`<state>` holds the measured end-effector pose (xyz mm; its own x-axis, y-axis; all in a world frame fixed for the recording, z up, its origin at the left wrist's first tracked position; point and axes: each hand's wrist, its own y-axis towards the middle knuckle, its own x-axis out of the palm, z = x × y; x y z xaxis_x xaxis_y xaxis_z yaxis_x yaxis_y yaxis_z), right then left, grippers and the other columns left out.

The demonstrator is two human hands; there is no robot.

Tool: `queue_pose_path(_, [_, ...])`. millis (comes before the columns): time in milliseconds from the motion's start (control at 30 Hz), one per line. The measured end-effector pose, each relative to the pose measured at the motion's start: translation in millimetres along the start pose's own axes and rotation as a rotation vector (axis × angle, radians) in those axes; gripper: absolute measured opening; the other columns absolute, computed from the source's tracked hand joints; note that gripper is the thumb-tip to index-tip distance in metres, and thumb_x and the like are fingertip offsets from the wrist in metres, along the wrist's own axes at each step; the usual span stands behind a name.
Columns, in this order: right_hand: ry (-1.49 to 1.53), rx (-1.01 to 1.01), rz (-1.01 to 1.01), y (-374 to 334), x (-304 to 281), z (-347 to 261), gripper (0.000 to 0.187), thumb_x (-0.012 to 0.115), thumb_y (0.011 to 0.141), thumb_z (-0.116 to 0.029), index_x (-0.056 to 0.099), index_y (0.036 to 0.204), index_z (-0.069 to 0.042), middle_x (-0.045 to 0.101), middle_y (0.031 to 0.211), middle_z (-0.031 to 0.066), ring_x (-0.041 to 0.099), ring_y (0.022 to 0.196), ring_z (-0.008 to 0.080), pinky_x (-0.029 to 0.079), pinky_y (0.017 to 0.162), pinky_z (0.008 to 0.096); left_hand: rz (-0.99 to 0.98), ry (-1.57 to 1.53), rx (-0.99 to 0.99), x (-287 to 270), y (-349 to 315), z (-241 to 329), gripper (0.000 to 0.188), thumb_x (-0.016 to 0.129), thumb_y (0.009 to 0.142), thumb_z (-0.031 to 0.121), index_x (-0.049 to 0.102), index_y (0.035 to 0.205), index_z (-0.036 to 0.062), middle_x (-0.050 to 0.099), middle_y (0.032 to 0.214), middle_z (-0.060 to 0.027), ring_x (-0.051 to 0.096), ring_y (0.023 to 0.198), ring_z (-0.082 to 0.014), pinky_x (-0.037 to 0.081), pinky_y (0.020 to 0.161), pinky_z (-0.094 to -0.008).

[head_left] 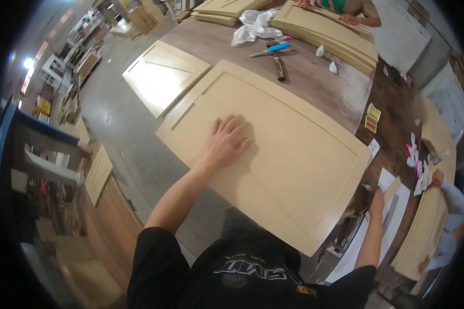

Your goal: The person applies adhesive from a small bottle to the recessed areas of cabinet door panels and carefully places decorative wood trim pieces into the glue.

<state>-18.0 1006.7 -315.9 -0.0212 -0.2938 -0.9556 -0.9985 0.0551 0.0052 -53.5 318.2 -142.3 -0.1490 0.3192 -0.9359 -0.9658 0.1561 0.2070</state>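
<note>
A large pale cream panel door (294, 154) with a recessed centre lies in front of me on the worktable. My left hand (228, 141) rests palm down on its recessed face, fingers spread and holding nothing. Off to the right, past the door's edge, my right hand (377, 202) has its fingers curled in beside a beige strip (392, 189) that lies over white sheets (357, 253). What those fingers grip, if anything, is too small to make out. A second cream panel (162, 74) sits just beyond the door on the left.
A hammer (279, 67), a blue-handled tool (278, 47) and small white bottles (333, 67) lie on the brown tabletop (201, 38). A yellow case (372, 117) is at the right. Co-workers' hands touch stacked panels (325, 31) at the back and another stack (423, 232) at the right.
</note>
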Motion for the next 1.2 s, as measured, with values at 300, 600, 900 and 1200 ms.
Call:
queue_pose_path(300, [0.715, 0.252, 0.103, -13, -94, -135, 0.043, 0.057, 0.105, -0.010, 0.052, 0.146, 0.002, 0.068, 0.124, 0.0126, 0.068, 0.112, 0.0199, 0.055, 0.090, 0.0329, 0.116, 0.107, -0.170, -6, -4, -75, 0.063, 0.062, 0.099, 0.043, 0.049, 0.151, 0.0090, 0.043, 0.160, -0.0146, 0.031, 0.154, -0.0341, 0.015, 0.126, -0.0646])
queue_pose_path(600, [1.078, 0.013, -0.208, 54, -112, -422, 0.035, 0.060, 0.105, -0.015, 0.059, 0.135, 0.004, 0.069, 0.112, 0.0088, 0.070, 0.099, 0.0163, 0.055, 0.086, 0.0303, 0.060, 0.076, -0.195, -45, 11, -143, 0.067, 0.065, 0.098, 0.041, 0.047, 0.151, 0.0054, 0.048, 0.157, -0.0121, 0.034, 0.151, -0.0334, 0.015, 0.126, -0.0648])
queue_pose_path(900, [0.771, -0.309, -0.450, 149, -17, -635, 0.027, 0.071, 0.099, -0.018, 0.070, 0.123, -0.003, 0.070, 0.094, 0.0026, 0.063, 0.082, 0.0113, 0.052, 0.074, 0.0293, 0.161, 0.054, -0.226, -38, 10, -159, 0.060, 0.069, 0.096, 0.042, 0.053, 0.144, 0.0095, 0.044, 0.155, -0.0178, 0.032, 0.150, -0.0411, 0.017, 0.124, -0.0655])
queue_pose_path(1200, [0.606, -0.561, -0.347, 178, 5, -684, 0.024, 0.075, 0.094, -0.016, 0.073, 0.115, -0.004, 0.073, 0.095, 0.0096, 0.063, 0.079, 0.0193, 0.052, 0.075, 0.0334, 0.157, 0.046, -0.266, -40, 15, -161, 0.057, 0.071, 0.094, 0.039, 0.056, 0.140, 0.0098, 0.044, 0.154, -0.0203, 0.034, 0.147, -0.0448, 0.022, 0.120, -0.0630])
